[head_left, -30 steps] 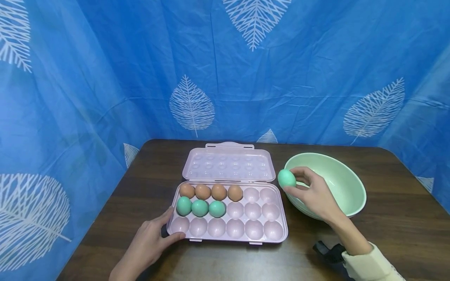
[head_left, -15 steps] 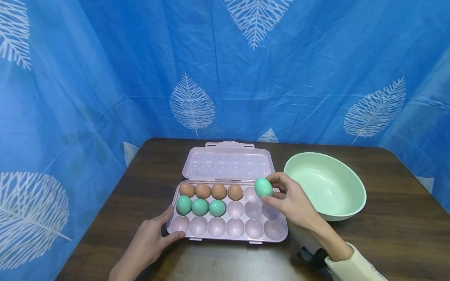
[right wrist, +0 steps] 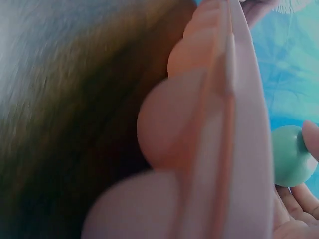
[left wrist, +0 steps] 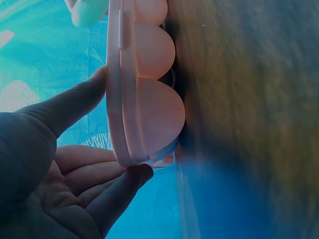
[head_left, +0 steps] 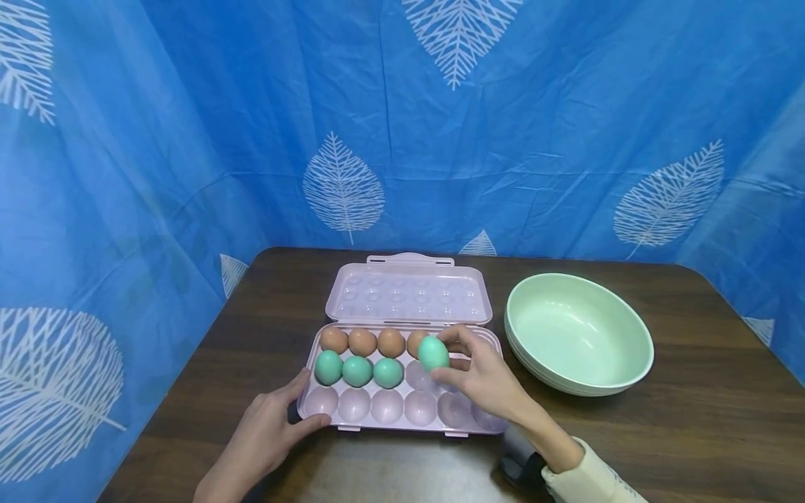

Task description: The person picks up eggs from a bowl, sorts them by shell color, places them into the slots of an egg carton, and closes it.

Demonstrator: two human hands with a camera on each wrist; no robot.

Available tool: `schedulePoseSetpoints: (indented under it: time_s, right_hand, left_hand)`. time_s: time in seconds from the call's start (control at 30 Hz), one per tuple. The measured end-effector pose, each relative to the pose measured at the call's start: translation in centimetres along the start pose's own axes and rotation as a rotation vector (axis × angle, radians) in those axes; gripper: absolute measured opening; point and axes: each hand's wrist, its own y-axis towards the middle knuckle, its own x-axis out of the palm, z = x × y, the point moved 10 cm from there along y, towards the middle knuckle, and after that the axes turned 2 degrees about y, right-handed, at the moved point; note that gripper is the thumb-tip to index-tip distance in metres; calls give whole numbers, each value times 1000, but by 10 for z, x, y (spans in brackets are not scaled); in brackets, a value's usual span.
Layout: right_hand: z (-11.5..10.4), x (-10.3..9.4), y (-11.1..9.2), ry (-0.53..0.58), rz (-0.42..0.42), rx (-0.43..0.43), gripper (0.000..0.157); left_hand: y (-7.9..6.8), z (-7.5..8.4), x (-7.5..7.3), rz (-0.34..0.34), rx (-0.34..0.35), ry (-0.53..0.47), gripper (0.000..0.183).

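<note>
In the head view my right hand [head_left: 487,377] pinches a green egg [head_left: 433,353] between thumb and fingers, over the middle row of a pink egg tray [head_left: 409,427]. The same egg [right wrist: 290,157] shows beyond the tray's edge in the right wrist view. My left hand [head_left: 260,433] grips the tray's front left corner, thumb at the front edge and fingers at the left side; the left wrist view shows thumb and fingers touching the tray's rim [left wrist: 115,99]. Several brown eggs [head_left: 362,342] fill the back row's left part. Three green eggs [head_left: 357,372] sit in the middle row.
Behind the tray lies its hinged lid [head_left: 409,293], folded back flat. A light green bowl [head_left: 581,335] stands to the right on the dark wooden table [head_left: 685,349]. A blue curtain [head_left: 428,181] with white leaves hangs at the back.
My right hand has carried the green egg leftward from beside the bowl to above the tray's middle row. The left hand stays on the tray's corner.
</note>
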Motion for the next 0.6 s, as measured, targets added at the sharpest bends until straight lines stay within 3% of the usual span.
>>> schedulePoseSetpoints:
  time_s: [0.2,0.37,0.6]
  right_hand:
    - [6,15,4,-29,-10,32,45]
    - [10,26,9,-57,-36,-1,46]
    - [16,27,9,-215,-10,-9,43]
  left_hand:
    - [0,0,0,2,10,0,86]
    - [-1,-1,0,5,7,-3,86]
    - [0,-1,-1,9,6,0,87]
